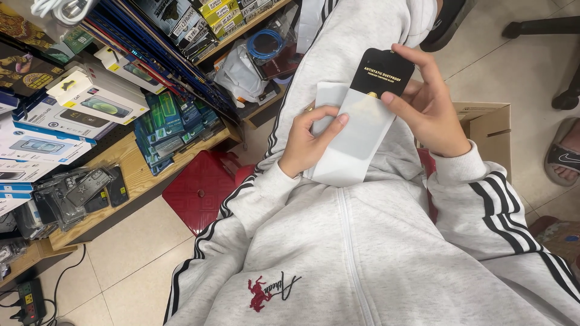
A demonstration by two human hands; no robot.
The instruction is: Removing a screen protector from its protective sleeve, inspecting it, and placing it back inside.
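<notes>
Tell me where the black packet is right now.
In the head view, upper centre-right: the black packet is pinched in the right hand, just above the white sleeve that the left hand holds.

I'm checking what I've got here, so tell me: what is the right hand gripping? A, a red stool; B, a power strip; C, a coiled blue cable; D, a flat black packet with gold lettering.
D: the right hand pinches the flat black packet by its edges, while the left hand holds the white sleeve under it.
</notes>
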